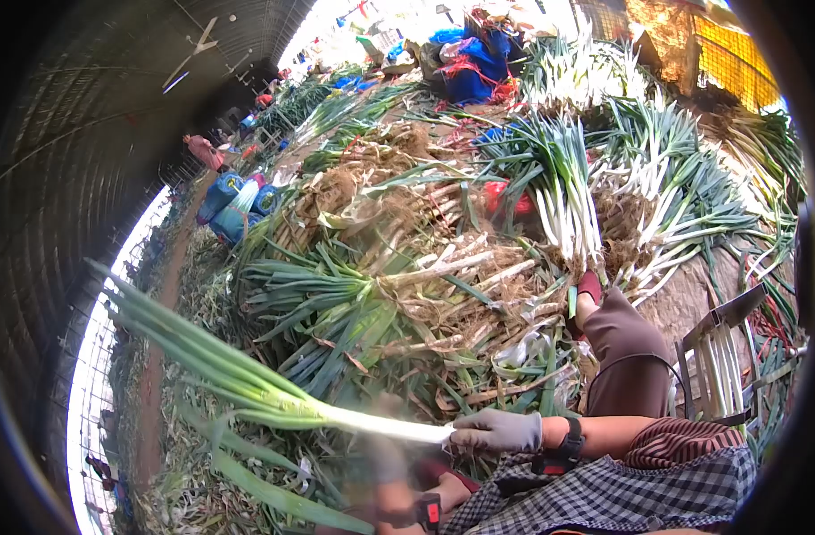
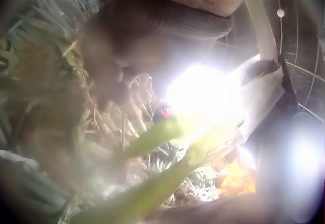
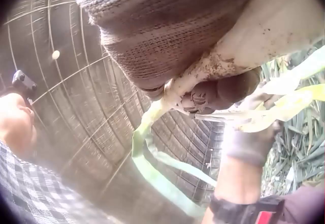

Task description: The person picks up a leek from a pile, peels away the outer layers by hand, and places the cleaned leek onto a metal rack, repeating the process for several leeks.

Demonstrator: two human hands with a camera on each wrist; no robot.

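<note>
In the head view my right hand (image 1: 496,431), in a grey knit glove, grips the white root end of a long green onion (image 1: 385,423). Its green leaves fan out to the upper left. The right wrist view shows the gloved fingers (image 3: 203,94) curled round the soil-flecked white stalk (image 3: 284,25). My left hand (image 1: 388,459), also gloved, is motion-blurred just below the stalk. Pale loose leaf strips (image 3: 284,109) overlap that hand in the right wrist view, and I cannot tell whether it holds them. A long green leaf (image 1: 282,490) hangs below the onion.
Onions with brown roots (image 1: 461,267) lie heaped ahead. Cleaned bunches (image 1: 563,196) stand beyond my leg (image 1: 630,352). A metal-framed holder (image 1: 724,357) with white stalks is at right. Leaf scraps (image 1: 211,446) cover the ground at left. Another person (image 1: 204,152) is far back.
</note>
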